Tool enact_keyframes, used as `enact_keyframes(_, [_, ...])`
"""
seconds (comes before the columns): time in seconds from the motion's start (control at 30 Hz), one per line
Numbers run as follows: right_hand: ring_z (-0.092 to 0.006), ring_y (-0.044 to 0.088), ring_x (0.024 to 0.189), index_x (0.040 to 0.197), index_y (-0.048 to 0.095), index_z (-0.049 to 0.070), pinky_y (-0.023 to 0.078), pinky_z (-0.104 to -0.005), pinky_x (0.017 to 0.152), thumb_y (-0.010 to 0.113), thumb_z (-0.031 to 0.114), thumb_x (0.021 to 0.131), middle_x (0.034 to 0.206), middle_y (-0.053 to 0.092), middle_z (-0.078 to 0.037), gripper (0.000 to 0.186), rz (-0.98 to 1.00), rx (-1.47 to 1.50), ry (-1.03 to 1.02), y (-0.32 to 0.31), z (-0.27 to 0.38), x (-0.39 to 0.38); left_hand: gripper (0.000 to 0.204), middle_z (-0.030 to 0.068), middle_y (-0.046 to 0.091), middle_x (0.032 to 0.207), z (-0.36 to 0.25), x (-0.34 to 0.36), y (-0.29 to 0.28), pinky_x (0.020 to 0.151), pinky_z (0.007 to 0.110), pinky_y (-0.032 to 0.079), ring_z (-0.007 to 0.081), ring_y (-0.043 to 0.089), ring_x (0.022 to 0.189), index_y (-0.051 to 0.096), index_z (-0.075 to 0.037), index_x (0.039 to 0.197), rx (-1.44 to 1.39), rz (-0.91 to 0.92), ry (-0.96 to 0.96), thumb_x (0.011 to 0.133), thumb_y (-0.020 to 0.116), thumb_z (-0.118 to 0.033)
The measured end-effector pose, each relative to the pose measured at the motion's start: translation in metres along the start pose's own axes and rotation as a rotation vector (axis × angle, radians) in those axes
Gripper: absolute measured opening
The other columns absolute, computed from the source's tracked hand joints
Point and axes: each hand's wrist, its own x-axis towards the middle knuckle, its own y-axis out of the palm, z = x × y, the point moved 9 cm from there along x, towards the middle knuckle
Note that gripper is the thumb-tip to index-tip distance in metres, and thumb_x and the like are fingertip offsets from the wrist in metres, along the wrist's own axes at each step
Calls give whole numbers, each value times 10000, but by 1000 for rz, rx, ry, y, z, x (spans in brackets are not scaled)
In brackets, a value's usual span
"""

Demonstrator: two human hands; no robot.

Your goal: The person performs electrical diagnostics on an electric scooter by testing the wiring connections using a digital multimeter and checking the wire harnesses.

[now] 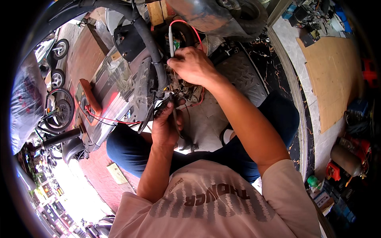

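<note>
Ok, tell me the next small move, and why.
I'd probably guide the pen-like probe a little lower, toward the dark wiring: the right hand grips the probe, and the left hand holds the wiring below it in the picture.

To the right of the right grip (pixel 192 65), light grey floor tiles (pixel 287 39) lie beneath a tan cardboard sheet (pixel 329 79), a black, gold-veined stone strip (pixel 268 63) nearer. Lower left, daylight whitens the ground (pixel 75 188) beside faded red flooring (pixel 100 180).
</note>
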Motion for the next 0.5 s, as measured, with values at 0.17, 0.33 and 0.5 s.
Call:
enact_keyframes(0.17, [-353,693,932,981,735,27,535,-409,857,658,331,856,978,708,-207,338,-16,-167,-46,-17,1,-10,333,171,690,1211,7,-5,-7,428,279,429,164,560,561,615,-35,1214,-40,38,-3,958,650,-246])
enact_keyframes(0.33, [-206,675,696,964,705,-12,528,-348,680,671,161,866,820,703,-116,201,-52,-56,-76,-35,-4,-29,400,196,623,1335,6,-10,2,431,268,438,164,568,562,564,-39,1304,-105,86,-14,954,635,-220])
enact_keyframes(0.5, [-190,709,637,832,709,15,554,-354,645,650,198,854,652,691,-114,193,126,56,-40,-38,5,-67,418,186,598,1369,7,-9,3,441,258,448,186,655,664,541,-71,1353,-112,62,20,956,608,-184])
